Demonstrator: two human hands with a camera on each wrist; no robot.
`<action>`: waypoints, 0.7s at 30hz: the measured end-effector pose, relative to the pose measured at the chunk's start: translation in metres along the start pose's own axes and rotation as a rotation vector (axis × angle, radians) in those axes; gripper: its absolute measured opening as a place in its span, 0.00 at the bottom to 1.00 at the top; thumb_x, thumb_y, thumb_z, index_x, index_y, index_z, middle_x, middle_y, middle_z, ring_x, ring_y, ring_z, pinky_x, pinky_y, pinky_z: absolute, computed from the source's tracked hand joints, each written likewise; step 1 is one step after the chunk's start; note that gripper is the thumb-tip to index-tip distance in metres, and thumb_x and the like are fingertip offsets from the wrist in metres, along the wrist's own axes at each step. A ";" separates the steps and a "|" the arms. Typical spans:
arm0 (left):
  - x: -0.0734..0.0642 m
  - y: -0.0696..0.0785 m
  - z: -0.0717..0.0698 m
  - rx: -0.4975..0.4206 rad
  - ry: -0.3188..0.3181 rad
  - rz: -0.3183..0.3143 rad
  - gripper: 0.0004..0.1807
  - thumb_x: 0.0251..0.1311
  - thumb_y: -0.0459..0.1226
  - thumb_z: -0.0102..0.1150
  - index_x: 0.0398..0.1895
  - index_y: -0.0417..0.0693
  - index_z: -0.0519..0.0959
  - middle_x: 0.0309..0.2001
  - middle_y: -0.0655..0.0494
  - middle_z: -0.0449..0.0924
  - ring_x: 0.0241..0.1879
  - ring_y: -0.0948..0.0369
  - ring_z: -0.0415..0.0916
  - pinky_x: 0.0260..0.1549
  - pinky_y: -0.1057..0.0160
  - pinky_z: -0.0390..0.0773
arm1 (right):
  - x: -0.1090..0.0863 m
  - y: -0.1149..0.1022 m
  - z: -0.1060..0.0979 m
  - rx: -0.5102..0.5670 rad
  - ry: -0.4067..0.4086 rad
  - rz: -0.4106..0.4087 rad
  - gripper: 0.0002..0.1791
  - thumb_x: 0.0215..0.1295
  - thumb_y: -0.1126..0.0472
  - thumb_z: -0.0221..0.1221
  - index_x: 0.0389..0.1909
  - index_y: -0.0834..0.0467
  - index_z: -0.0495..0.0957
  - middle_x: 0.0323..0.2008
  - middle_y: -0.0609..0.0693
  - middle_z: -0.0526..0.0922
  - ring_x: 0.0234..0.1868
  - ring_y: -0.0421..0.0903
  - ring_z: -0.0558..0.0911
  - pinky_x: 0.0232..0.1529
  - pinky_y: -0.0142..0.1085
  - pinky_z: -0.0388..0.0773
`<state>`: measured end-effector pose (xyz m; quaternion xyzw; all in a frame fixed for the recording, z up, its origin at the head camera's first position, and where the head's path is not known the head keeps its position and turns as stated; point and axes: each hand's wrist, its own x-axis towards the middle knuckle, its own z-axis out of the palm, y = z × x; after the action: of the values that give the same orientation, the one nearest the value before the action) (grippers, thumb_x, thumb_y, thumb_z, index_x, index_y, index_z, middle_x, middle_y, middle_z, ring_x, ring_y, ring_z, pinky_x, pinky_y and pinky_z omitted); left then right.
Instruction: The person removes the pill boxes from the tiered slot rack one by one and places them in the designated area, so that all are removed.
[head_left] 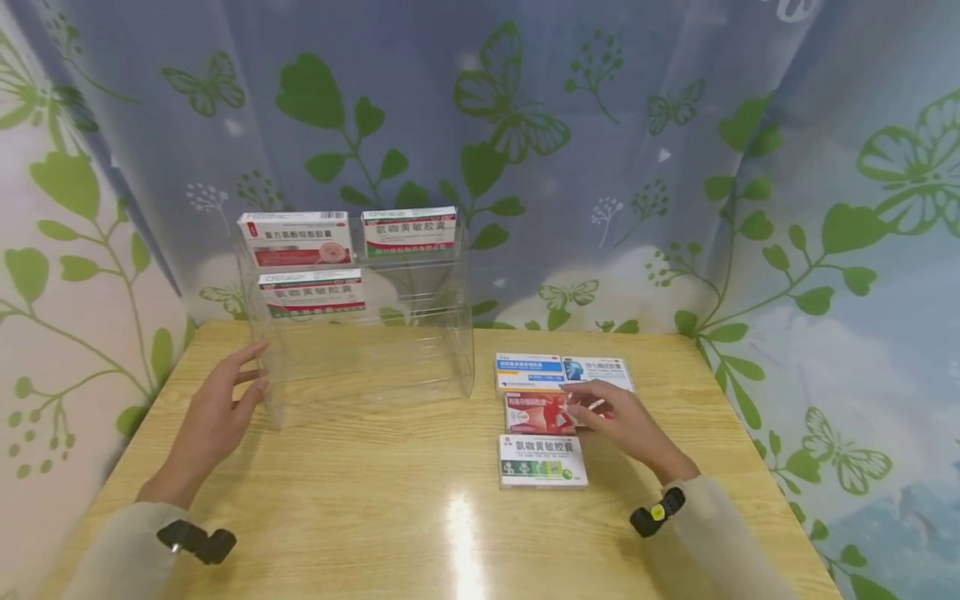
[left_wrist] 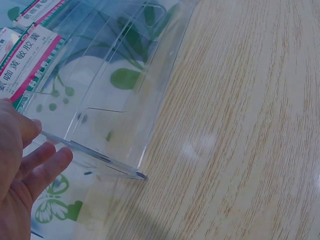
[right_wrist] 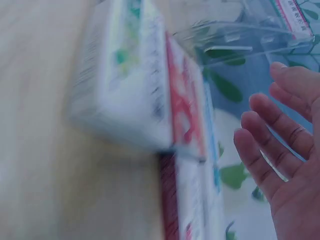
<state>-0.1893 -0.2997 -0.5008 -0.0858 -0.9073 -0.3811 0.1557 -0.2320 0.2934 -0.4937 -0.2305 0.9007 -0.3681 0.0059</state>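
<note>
My left hand [head_left: 217, 408] touches the left side of a clear acrylic display rack [head_left: 375, 367], fingers mostly straight. In the left wrist view its fingertips lie along the rack's side edge. My right hand [head_left: 618, 421] hovers over medicine boxes on the table, fingers loosely bent and nothing between them in the right wrist view. Nearest it are a red medicine box [head_left: 528, 414], a blue-and-white box [head_left: 528, 371] and a white box with a blue picture [head_left: 600, 372]. Another box beside the red one is mostly hidden under the hand. Closest to me lies a white-and-green box [head_left: 542, 461].
The rack's top tier holds a red-and-white box [head_left: 296, 239] and a green-and-red box [head_left: 410, 233]; a similar green-and-red box [head_left: 312, 295] stands one tier lower. Behind the wooden table [head_left: 375, 517] hangs a patterned curtain [head_left: 420, 108].
</note>
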 end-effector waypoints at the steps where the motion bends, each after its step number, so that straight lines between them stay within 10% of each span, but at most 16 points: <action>1: 0.000 0.000 0.000 0.000 -0.001 0.000 0.33 0.82 0.29 0.54 0.86 0.47 0.61 0.77 0.28 0.66 0.63 0.28 0.78 0.51 0.30 0.86 | 0.006 -0.003 0.000 0.004 0.000 -0.003 0.21 0.79 0.57 0.66 0.67 0.60 0.83 0.57 0.56 0.90 0.52 0.46 0.88 0.52 0.35 0.90; 11: 0.000 0.000 0.000 -0.002 -0.019 -0.004 0.32 0.83 0.30 0.52 0.86 0.45 0.61 0.77 0.27 0.65 0.64 0.27 0.77 0.52 0.29 0.85 | 0.080 -0.056 0.003 0.157 0.038 0.008 0.22 0.82 0.51 0.63 0.71 0.52 0.81 0.62 0.53 0.87 0.62 0.54 0.86 0.65 0.53 0.87; 21: 0.000 0.001 -0.001 0.007 -0.006 0.001 0.32 0.83 0.31 0.53 0.86 0.46 0.61 0.78 0.28 0.65 0.64 0.28 0.78 0.51 0.29 0.86 | 0.149 -0.115 0.018 0.264 0.084 -0.059 0.24 0.80 0.48 0.65 0.70 0.52 0.81 0.62 0.49 0.86 0.62 0.49 0.85 0.67 0.48 0.85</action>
<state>-0.1884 -0.2999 -0.4995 -0.0868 -0.9091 -0.3776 0.1532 -0.3147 0.1473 -0.4064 -0.2384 0.8367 -0.4929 -0.0126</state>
